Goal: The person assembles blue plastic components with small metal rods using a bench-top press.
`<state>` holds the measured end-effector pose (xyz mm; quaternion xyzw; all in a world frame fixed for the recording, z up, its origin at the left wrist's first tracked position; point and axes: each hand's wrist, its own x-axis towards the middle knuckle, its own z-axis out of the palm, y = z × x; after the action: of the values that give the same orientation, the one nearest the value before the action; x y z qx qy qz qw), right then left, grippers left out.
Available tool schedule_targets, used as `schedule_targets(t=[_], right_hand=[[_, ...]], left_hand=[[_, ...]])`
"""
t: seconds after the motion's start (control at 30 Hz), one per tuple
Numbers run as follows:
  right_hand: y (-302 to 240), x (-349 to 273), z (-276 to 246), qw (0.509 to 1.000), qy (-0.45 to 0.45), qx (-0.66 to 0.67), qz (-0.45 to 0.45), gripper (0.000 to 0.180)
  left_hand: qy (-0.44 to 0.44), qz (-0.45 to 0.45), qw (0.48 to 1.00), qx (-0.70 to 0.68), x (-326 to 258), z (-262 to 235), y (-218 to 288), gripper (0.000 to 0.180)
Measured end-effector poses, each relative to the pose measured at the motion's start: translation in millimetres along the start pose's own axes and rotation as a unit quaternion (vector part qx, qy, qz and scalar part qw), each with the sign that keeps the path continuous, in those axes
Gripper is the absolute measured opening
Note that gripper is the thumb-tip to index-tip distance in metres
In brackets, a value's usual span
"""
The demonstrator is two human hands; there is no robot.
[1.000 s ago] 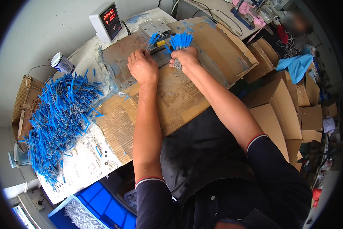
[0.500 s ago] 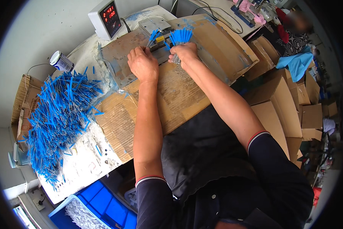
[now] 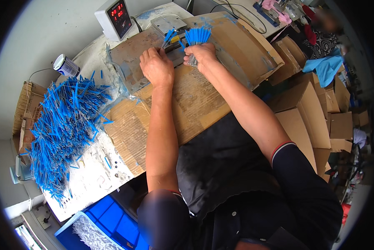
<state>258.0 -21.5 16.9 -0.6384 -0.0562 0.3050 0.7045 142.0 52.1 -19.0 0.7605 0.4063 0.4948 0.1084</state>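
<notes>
We see blue crate (image 3: pixel 112 221) at 7 o'clock, nearest. Brush pile (image 3: pixel 64 129) at 9 o'clock on table (image 3: pixel 91 179). Farther, at 12 o'clock: left hand (image 3: pixel 157 66) pinching few brushes (image 3: pixel 169 36) at metal block (image 3: pixel 167 24); right hand (image 3: pixel 200 54) clenched around bundle (image 3: pixel 197 36), upright. Timer (image 3: pixel 117 17) behind.

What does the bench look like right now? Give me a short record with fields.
left hand: on the cardboard sheet, fingertips at the small metal device
right hand: gripping a bundle of blue-tipped pieces
pile: loose blue pieces heaped at the bench's left
behind: digital display box, small tin can
below bench: blue crate
</notes>
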Motion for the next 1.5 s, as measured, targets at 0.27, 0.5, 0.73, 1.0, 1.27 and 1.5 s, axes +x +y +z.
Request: schedule_targets(t=[0.27,0.5,0.73,1.0,1.27,1.5], right_hand=[[0.2,-2.7,-6.6,0.997,-0.023,0.058,0.033,0.013],[1.7,-11.8,-21.5,0.997,-0.048,0.055,0.025,0.016],[-4.6,-15.7,-40.7,0.995,-0.090,0.007,0.030,0.017],[-5.5,-14.5,-50.6,0.989,-0.147,0.012,0.014,0.018],[-14.6,-15.0,-36.9,0.987,-0.134,-0.073,0.042,0.019],[-11.5,-1.4,-26.1,0.981,-0.150,-0.117,0.025,0.018]], left_hand=[[-0.061,-0.004,0.998,0.000,-2.0,-0.3,6.6,0.010],[-0.066,0.024,0.998,-0.010,-4.0,2.6,4.3,0.007],[-0.076,0.033,0.997,-0.008,-3.7,2.6,4.4,0.007],[-0.091,0.065,0.992,0.065,-5.6,4.3,5.1,0.010],[-0.053,0.004,0.998,0.039,-3.9,2.1,3.8,0.007],[-0.027,-0.034,0.999,-0.002,-2.0,-0.9,2.6,0.008]])
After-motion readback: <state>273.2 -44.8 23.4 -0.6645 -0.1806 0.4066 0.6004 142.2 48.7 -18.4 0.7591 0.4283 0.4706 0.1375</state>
